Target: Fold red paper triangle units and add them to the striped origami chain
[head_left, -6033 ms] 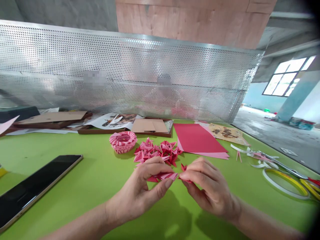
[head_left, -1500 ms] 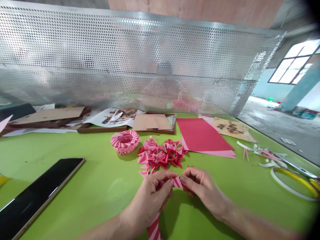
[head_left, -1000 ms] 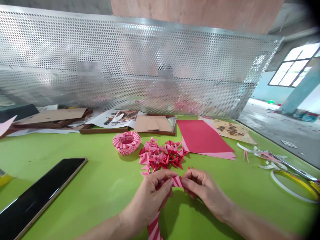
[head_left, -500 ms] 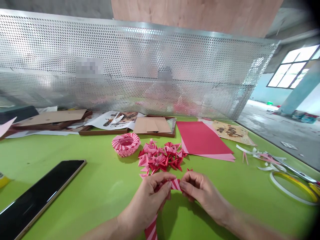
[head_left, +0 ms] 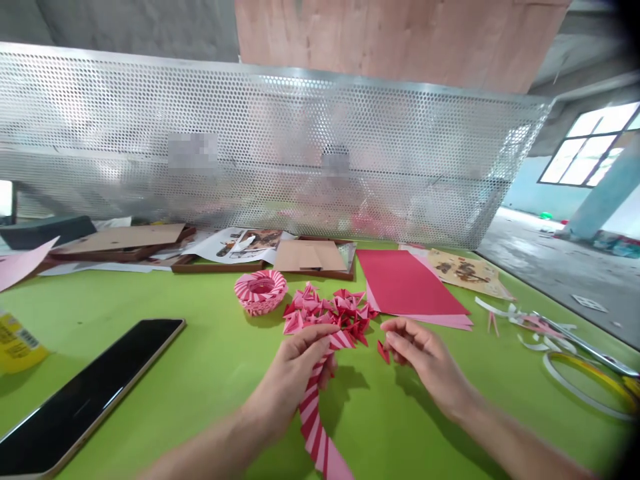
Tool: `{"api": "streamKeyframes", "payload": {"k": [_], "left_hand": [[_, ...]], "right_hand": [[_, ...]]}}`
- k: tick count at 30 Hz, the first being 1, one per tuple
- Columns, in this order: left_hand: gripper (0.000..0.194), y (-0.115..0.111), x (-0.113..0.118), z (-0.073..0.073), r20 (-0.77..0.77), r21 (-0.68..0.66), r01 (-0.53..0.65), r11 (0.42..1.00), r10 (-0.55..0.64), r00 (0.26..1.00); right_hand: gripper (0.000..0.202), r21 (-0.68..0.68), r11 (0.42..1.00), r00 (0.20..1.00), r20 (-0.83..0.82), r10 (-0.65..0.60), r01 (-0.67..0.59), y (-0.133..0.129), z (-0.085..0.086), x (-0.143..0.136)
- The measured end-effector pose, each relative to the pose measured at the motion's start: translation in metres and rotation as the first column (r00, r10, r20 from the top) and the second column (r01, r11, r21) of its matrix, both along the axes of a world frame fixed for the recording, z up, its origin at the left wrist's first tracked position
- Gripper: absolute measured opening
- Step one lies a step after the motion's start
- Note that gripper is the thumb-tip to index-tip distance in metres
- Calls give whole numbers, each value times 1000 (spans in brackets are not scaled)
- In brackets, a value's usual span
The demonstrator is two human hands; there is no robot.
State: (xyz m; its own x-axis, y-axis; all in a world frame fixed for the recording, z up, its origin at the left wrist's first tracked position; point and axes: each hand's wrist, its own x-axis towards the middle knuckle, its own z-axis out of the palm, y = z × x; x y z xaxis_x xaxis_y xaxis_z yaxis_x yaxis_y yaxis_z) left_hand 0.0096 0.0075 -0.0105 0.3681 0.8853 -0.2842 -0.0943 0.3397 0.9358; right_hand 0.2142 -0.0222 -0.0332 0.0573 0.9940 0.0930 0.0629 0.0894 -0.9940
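A curved strip of interlocked pink and red folded paper (head_left: pixel 311 413) hangs from my left hand (head_left: pixel 303 363), whose thumb and fingers pinch it near its upper end. To the right, my right hand (head_left: pixel 417 353) is closed with a small red folded piece (head_left: pixel 383 352) at its fingertips, apart from the strip. Just beyond both hands lies a heap of pink and red folded paper pieces (head_left: pixel 325 310). A round pink and red woven paper ring (head_left: pixel 261 291) sits to the left of the heap.
On the green table (head_left: pixel 210 387) lie a black phone (head_left: pixel 95 387) and a yellow bottle (head_left: pixel 19 343) at left. Red paper sheets (head_left: pixel 410 283), scissors (head_left: pixel 590 343), a tape roll (head_left: pixel 590 393) and paper scraps are at right. Cardboard and trays line a perforated metal screen (head_left: pixel 280 160).
My right hand has moved away from the strip, with a red piece now visible at its fingertips. More of the strip shows below my left hand. The view has shifted slightly.
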Motion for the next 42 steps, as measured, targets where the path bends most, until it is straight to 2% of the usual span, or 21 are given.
{"api": "streamKeyframes", "payload": {"k": [6,15,21,25,30,35,42], "left_hand": [[23,0,-1,0,46,-19,-23,1000,24,999],[27,1,-1,2,73,0,-23,1000,23,997],[25,2,-1,1,59,-6,-25,1000,26,998],[24,3,-2,-1,46,5,-3,1000,3,999],[23,2,-2,-3,19,0,17,1000,-17,1000],[22,2,-1,-6,10,10,39,999,-39,999],[22,1,0,-8,-12,6,91,996,-91,996]], "right_hand": [[31,25,1000,998,66,8,-10,3,-8,-4],[27,117,989,975,192,-107,85,12,-5,7],[20,121,993,923,381,-56,10,17,-3,17],[16,112,992,847,530,-18,-49,19,0,22],[18,127,989,730,683,-33,-75,27,4,24],[24,177,982,594,798,-107,-61,47,5,19],[13,190,980,434,889,-149,-51,80,12,8]]}}
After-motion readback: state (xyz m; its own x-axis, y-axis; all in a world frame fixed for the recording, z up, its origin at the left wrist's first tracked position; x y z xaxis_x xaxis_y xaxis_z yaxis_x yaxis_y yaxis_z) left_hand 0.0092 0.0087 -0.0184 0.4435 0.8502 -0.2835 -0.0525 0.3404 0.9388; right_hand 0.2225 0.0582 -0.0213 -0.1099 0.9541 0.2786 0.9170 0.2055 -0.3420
